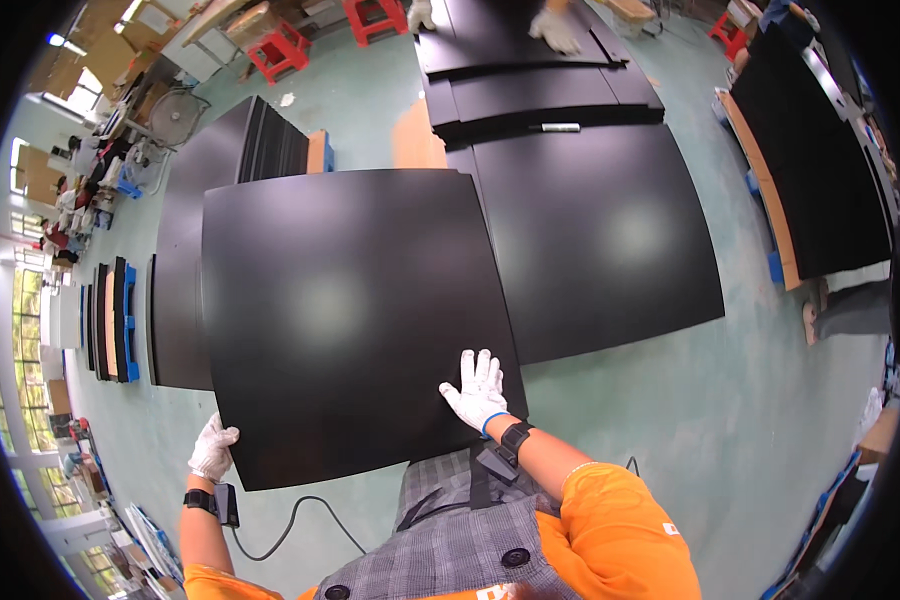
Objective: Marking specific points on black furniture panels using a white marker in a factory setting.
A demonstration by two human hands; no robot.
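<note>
A large flat black panel [340,320] lies tilted in front of my body, its near edge close to my waist. My left hand [213,448], in a white glove, grips the panel's left edge near the lower corner, thumb on top and fingers going underneath. Flat on the panel's surface near its right edge rests my gloved right hand [476,390], fingers spread. Behind and to the left stands a stack of black panels [185,230], partly covered by the one I hold. To the right another black panel [600,240] lies with its left part beneath or beside mine; which, I cannot tell.
Further black panels [550,95] lie stacked at the far end, where another person's gloved hand [557,32] rests. Dark sheets on a pallet [810,170] stand at right, with a person's leg [855,310] beside them. Red stools [278,52] and a fan [175,118] are at far left.
</note>
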